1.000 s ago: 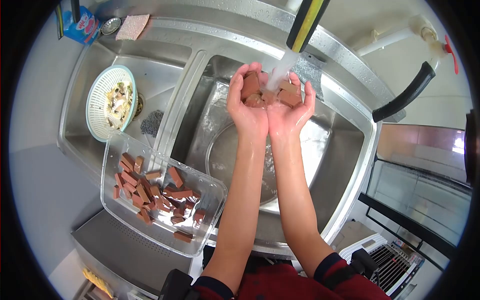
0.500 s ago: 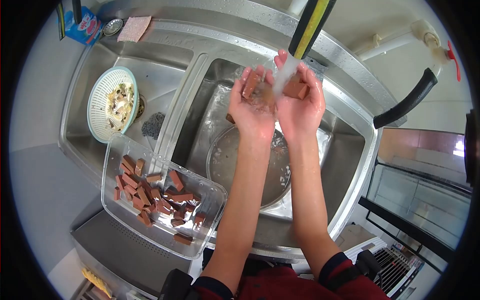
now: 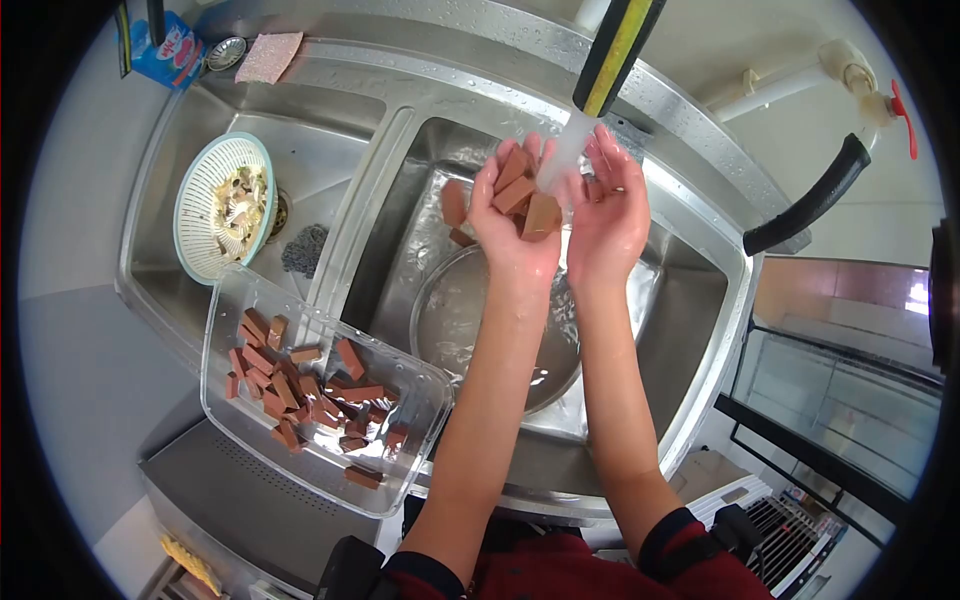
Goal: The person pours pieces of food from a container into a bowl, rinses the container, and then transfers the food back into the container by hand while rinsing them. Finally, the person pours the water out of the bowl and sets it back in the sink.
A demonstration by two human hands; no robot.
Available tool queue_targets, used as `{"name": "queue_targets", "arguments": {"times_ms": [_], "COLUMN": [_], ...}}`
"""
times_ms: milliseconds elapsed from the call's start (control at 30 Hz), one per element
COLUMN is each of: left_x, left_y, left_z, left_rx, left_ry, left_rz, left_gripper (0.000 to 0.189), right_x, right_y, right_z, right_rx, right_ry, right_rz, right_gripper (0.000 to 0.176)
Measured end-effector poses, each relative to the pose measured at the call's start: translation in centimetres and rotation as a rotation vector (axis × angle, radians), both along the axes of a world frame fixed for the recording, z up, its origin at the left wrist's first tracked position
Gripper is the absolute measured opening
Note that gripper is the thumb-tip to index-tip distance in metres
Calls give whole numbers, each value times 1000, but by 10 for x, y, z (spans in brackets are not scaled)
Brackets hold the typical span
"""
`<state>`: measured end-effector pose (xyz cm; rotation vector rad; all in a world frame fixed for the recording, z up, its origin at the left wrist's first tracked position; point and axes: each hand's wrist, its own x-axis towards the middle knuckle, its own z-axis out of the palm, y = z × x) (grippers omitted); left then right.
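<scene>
My left hand (image 3: 518, 215) is cupped palm up under the tap, holding several small reddish-brown blocks (image 3: 516, 194). Beside it my right hand (image 3: 610, 215) is also cupped, its fingers curled around a block (image 3: 594, 190) that is mostly hidden. Water pours between the hands from a black-and-yellow tap hose (image 3: 612, 60). To the left of my left hand, a loose block (image 3: 454, 203) lies in the sink (image 3: 690, 310), with part of another one below it. Under my forearms is a round metal basin (image 3: 440, 330) of water.
A clear plastic box (image 3: 330, 480) with many similar blocks rests across the sink's front left edge. In the left basin are a colander (image 3: 200, 235) with food scraps and a grey scourer (image 3: 304, 250). A pink cloth (image 3: 268, 58) and blue packet (image 3: 168, 52) sit behind.
Blocks have gathered in my left palm, and my right hand shows less of its block. The hands are slightly farther apart at the fingers. A loose block now shows left of my left hand.
</scene>
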<state>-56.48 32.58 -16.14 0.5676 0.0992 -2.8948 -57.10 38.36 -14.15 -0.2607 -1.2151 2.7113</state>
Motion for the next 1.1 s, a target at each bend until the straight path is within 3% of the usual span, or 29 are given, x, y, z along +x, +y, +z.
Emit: {"name": "queue_targets", "arguments": {"times_ms": [33, 100, 233, 300, 367, 400, 467, 500, 600, 667, 800, 900, 967, 1100], "left_x": [-1, -1, -1, 2, 5, 6, 3, 2, 0, -1, -1, 1, 0, 11], "left_y": [-3, -4, -8, -9, -8, -8, -10, -11, -17, -23, -22, -14, -10, -15], "left_z": [1, 0, 7, 15, 26, 28, 31, 28, 15, 9, 0, 3, 3, 17], "left_rx": [-29, -107, -281, -307, -672, -671, -770, -772, -625, -308, -208, -192, -82, 69], "left_ry": [-47, -72, -133, -140, -195, -196, -166, -165, -135, -64, -7, -9, 21, 19], "left_rz": [11, 30, 80, 100, 17, 14, 55, 54, 109, 86, 29, 7, -14, 74], "left_gripper": [27, 26, 26, 26, 27, 27, 29, 29, 32, 37, 42, 44, 46, 41], "right_x": [-2, -5, 1, -1, -7, -5, -4, -4, -3, -3, -8, -11, -11, -1], "right_y": [0, -1, -13, -13, -14, -14, -16, -16, -17, -16, -13, -10, -11, -18], "right_z": [-3, -9, -10, -20, -33, -31, -27, -27, -25, -20, -6, -2, 3, 16], "right_rx": [-2, -244, -179, -309, -321, -320, -593, -594, -625, -638, -753, -666, -460, -303], "right_ry": [0, -134, -136, -163, -218, -219, -340, -339, -288, -255, -203, -149, -67, 32], "right_rz": [-1, 45, 48, 118, 138, 135, 198, 198, 212, 227, 178, 196, 206, 186], "right_gripper": [22, 27, 29, 29, 33, 33, 30, 30, 35, 41, 45, 45, 45, 47]}}
